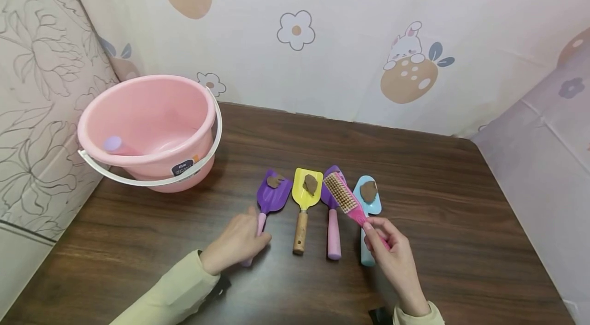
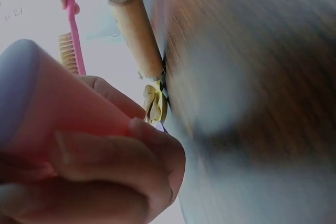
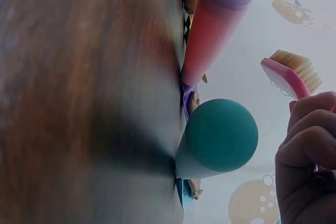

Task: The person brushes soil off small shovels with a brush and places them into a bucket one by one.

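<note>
My left hand (image 1: 237,243) grips the pink handle of a purple toy shovel (image 1: 272,198), whose blade lies on the table with a brown lump (image 1: 275,181) on it. In the left wrist view the fingers curl round that handle (image 2: 58,103). My right hand (image 1: 392,253) holds a pink brush (image 1: 342,193) by its handle, bristles showing, above the other shovels. A yellow shovel (image 1: 307,189) with a wooden handle, a second purple shovel (image 1: 333,233) and a light blue shovel (image 1: 367,256) lie in a row. Brown lumps rest on the yellow and blue blades. The brush overlaps the second purple blade.
A pink bucket (image 1: 147,169) with a white handle stands at the back left of the dark wooden table (image 1: 442,222). Inside it is something with a lavender end (image 1: 112,144). Patterned cloth (image 1: 341,48) hangs behind the table and along both sides.
</note>
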`<control>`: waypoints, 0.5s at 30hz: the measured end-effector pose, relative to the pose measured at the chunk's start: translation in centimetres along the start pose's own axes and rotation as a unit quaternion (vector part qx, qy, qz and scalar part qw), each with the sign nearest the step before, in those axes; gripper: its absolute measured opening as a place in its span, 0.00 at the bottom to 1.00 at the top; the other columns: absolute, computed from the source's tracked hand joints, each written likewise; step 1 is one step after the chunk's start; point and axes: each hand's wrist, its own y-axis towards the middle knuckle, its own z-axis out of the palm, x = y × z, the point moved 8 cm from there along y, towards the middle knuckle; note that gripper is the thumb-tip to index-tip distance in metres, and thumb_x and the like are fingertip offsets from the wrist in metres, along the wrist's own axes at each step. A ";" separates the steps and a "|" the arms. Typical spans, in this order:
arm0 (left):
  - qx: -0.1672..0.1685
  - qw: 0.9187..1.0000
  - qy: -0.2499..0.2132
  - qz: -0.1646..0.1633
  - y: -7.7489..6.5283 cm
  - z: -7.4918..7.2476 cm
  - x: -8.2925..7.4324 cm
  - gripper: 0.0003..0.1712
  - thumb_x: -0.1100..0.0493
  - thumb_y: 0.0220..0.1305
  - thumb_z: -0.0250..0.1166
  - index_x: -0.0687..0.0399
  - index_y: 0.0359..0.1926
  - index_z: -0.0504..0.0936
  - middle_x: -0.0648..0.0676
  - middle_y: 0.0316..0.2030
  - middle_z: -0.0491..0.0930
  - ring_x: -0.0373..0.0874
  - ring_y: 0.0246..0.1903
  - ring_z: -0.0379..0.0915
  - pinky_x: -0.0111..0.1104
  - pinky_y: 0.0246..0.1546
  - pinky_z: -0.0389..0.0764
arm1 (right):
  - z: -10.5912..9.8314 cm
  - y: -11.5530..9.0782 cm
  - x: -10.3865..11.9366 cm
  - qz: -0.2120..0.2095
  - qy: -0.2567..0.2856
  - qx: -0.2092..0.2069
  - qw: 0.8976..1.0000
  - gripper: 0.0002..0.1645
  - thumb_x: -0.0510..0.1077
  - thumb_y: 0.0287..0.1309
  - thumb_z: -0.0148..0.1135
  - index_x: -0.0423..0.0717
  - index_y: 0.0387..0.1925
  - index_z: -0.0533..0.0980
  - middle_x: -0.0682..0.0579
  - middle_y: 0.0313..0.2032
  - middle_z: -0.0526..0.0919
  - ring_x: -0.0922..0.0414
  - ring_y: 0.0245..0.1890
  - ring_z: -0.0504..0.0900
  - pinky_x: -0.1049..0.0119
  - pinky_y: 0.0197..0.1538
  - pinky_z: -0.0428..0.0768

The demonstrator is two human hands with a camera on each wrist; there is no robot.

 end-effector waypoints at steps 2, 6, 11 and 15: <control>0.003 1.000 -0.008 -0.004 -0.1 0.0 0.0 0.47 0.58 0.54 0.62 0.84 0.65 0.51 0.53 0.15 0.71 0.35 0.03 0.64 0.29 0.04 0.65 | 0.0 0.0 0.0 -0.001 -0.003 0.001 1.000 0.08 0.39 0.66 0.55 0.38 0.42 0.76 0.57 0.15 0.70 0.67 0.11 0.61 0.65 0.11 0.61; 0.003 1.000 -0.003 0.005 -0.3 0.1 -0.5 0.47 0.57 0.54 0.63 0.83 0.65 0.52 0.53 0.15 0.71 0.35 0.04 0.65 0.30 0.06 0.67 | 0.0 0.0 0.1 0.000 -0.006 0.003 1.000 0.08 0.40 0.66 0.55 0.38 0.42 0.76 0.58 0.15 0.70 0.67 0.11 0.61 0.65 0.12 0.60; 0.007 1.000 0.000 0.029 -0.5 0.2 -1.5 0.43 0.56 0.52 0.62 0.82 0.61 0.57 0.53 0.16 0.70 0.37 0.06 0.66 0.31 0.09 0.69 | 0.2 -0.1 0.0 0.003 -0.006 0.007 1.000 0.08 0.40 0.66 0.54 0.39 0.42 0.75 0.58 0.15 0.70 0.68 0.11 0.59 0.65 0.11 0.59; 0.008 0.999 0.001 0.052 -0.8 0.3 -2.2 0.35 0.57 0.52 0.62 0.79 0.54 0.63 0.53 0.17 0.70 0.38 0.08 0.66 0.31 0.10 0.69 | 0.3 -0.1 0.0 0.004 -0.005 0.009 1.000 0.08 0.40 0.66 0.55 0.39 0.42 0.76 0.58 0.15 0.70 0.67 0.11 0.59 0.66 0.11 0.59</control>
